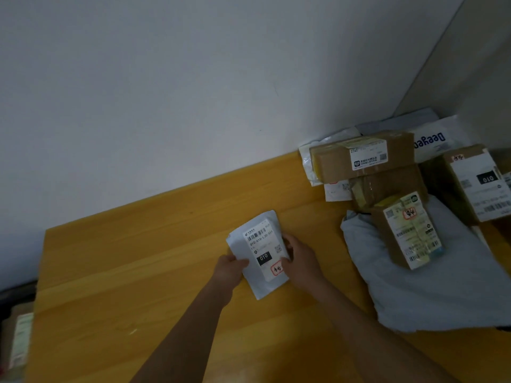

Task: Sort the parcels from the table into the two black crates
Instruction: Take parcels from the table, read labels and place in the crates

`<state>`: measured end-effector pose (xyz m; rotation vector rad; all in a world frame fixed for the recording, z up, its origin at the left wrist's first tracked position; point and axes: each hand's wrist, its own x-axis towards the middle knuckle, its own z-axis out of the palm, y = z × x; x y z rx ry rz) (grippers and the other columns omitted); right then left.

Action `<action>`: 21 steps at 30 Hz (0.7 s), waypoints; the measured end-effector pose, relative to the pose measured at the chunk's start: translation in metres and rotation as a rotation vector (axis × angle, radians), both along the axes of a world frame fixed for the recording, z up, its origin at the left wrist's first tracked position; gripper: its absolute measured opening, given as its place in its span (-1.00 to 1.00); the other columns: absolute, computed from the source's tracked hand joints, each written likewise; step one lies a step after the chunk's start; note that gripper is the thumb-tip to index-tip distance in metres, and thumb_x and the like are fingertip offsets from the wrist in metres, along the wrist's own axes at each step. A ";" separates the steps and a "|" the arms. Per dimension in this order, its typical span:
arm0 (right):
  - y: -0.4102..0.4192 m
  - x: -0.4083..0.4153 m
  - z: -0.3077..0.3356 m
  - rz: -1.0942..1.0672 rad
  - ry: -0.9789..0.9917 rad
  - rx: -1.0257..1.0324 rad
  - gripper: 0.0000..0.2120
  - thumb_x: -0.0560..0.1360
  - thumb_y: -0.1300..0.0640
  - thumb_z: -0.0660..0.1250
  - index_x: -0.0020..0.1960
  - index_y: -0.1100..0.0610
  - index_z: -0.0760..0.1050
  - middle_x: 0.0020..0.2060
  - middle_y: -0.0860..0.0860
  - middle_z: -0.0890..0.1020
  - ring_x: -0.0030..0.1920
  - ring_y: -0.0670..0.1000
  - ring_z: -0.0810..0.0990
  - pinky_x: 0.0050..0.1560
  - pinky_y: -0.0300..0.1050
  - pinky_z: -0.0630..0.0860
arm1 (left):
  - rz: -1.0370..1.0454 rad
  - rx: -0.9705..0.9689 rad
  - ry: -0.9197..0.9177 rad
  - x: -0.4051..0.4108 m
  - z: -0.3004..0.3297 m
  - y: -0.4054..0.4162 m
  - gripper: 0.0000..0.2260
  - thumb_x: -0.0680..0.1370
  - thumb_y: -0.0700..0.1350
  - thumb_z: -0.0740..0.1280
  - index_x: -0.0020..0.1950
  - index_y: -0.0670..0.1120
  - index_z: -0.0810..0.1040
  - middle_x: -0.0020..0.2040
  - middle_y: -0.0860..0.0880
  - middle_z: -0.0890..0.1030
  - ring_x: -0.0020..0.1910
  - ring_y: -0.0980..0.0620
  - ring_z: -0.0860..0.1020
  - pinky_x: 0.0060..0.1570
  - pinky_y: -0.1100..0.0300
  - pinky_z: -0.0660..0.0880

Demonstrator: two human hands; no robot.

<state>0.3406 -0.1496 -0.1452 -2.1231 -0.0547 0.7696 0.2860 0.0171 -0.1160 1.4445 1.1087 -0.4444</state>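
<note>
Far left, at 8 o'clock beyond the worktop point(138, 272) edge: dark crate point(11, 297) partly in view, holding a labelled parcel point(20, 338); second crate not seen. Centre: small white mailer point(258, 254), label up and marked "010", lying on or just above the worktop, which of the two unclear. Left hand point(231, 268) pinching the mailer's edge at 9 o'clock, thumb on top; right hand point(300, 258) gripping the opposite edge at 3 o'clock, fingers curled round it. Judged light, thin and flexible, with a smooth, possibly slippery film; best held by the two long edges as here, or flat under one palm, never by a corner alone. Right, from 1 to 3 o'clock: pile of waiting parcels, a taped brown box point(362, 156) on white bags, a small labelled box point(406, 230) leaning on a soft grey bag point(431, 286), a further box point(478, 183) marked "010" at the frame edge.
</note>
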 end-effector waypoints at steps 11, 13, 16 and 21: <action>0.027 -0.033 0.010 -0.264 0.430 0.317 -0.69 0.51 0.36 0.37 0.17 0.08 0.46 -0.01 0.04 0.65 -0.12 0.04 0.66 -0.12 -0.03 0.62 | 0.252 -0.167 -0.126 -0.063 0.009 0.014 -0.84 0.62 -0.33 0.21 0.01 -0.13 0.55 -0.14 -0.05 0.65 -0.20 -0.03 0.58 -0.23 0.12 0.51; 0.033 -0.038 0.017 -0.301 0.470 0.392 -0.71 0.49 0.37 0.39 0.15 0.13 0.48 0.02 0.09 0.68 -0.07 0.12 0.68 -0.06 0.04 0.63 | 0.298 -0.141 -0.169 -0.074 0.016 0.025 -0.84 0.62 -0.34 0.22 0.05 -0.13 0.54 -0.08 -0.08 0.66 -0.17 -0.06 0.60 -0.22 0.09 0.53; 0.041 -0.049 0.031 -0.303 0.464 0.442 -0.81 0.48 0.34 0.42 0.02 0.15 0.50 0.00 0.10 0.70 -0.06 0.13 0.68 -0.10 0.03 0.60 | 0.346 -0.091 -0.231 -0.093 0.027 0.046 -0.84 0.62 -0.32 0.23 0.09 -0.11 0.54 -0.05 -0.10 0.64 -0.17 -0.05 0.59 -0.25 0.11 0.50; 0.064 -0.087 0.056 -0.254 0.398 0.479 -0.86 0.49 0.35 0.40 -0.07 0.15 0.51 -0.06 0.10 0.70 -0.15 0.07 0.66 -0.23 -0.07 0.58 | 0.426 -0.075 -0.323 -0.139 0.048 0.078 -0.87 0.58 -0.22 0.35 0.12 -0.19 0.59 -0.03 -0.11 0.67 -0.15 -0.04 0.61 -0.27 0.14 0.55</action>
